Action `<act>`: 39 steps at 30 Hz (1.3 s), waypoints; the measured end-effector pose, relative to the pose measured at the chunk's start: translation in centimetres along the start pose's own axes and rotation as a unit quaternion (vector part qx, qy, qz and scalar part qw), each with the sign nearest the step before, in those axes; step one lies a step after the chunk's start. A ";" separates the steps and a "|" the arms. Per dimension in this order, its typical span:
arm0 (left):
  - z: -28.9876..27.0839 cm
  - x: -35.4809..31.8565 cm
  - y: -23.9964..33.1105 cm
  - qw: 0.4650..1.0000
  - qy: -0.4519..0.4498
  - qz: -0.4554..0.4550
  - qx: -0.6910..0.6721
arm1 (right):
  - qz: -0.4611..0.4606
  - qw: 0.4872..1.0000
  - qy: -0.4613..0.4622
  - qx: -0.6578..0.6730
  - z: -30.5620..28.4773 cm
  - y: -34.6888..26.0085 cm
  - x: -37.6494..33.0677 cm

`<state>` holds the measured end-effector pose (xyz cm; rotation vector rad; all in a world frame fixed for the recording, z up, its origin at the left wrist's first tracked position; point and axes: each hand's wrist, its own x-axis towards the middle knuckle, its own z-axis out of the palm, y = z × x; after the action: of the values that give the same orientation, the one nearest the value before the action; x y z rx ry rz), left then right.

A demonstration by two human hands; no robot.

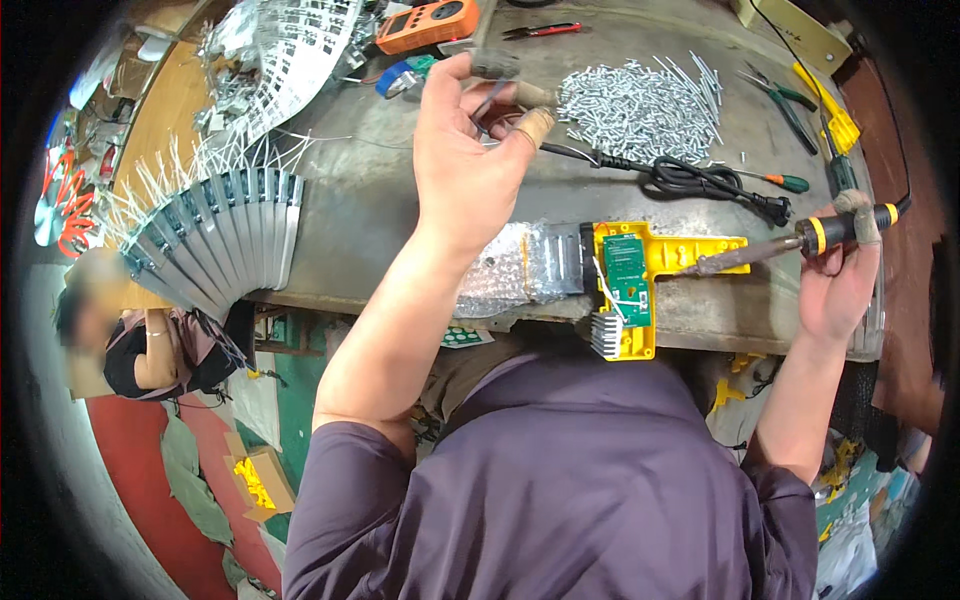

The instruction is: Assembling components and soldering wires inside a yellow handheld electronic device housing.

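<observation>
My left hand (470, 170), with covers on some fingertips, is raised over the bench, its fingers closed on the end of a black power cord (570, 153). The rest of that cord lies coiled to the right with its plug. My right hand (840, 280) grips a soldering iron (826, 235) by its black and yellow handle. Its metal shaft points left over the handle of a yellow plastic housing half (700, 250). Inside the housing sit a green circuit board (626, 265), white wires and a finned metal heat sink (605, 335). The housing lies at the bench's near edge.
Bubble wrap (510, 265) lies left of the housing. Behind the cord is a heap of screws (640, 105), with pliers (785, 105) and a screwdriver (785, 182) nearby. Fanned grey strips with white wires (215, 235) stand left. An orange multimeter (428, 25) lies far back. Another person sits left.
</observation>
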<state>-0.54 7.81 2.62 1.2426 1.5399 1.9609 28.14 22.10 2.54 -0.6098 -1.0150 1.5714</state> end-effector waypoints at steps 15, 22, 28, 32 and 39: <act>1.0 -3.8 1.8 0.911 -0.241 0.115 0.313 | 0.014 0.992 -0.125 0.026 -1.7 1.2 -0.1; 1.9 -4.2 3.1 0.900 -0.290 0.066 0.319 | 0.059 0.994 -0.089 0.025 -1.1 2.4 -1.0; 2.5 -4.0 3.8 0.865 -0.350 0.104 0.345 | 0.081 0.989 -0.119 0.026 -0.1 3.0 -1.5; 2.8 -4.1 4.1 0.865 -0.357 0.101 0.337 | 0.059 0.992 -0.107 0.001 0.1 3.5 -2.0; 3.0 -4.5 4.4 0.850 -0.369 0.083 0.366 | 0.042 0.994 -0.099 -0.013 0.0 3.7 -2.1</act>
<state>5.38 4.85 4.83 2.1436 1.7820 0.7047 26.81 20.00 -0.91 -0.5276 -1.1720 1.7211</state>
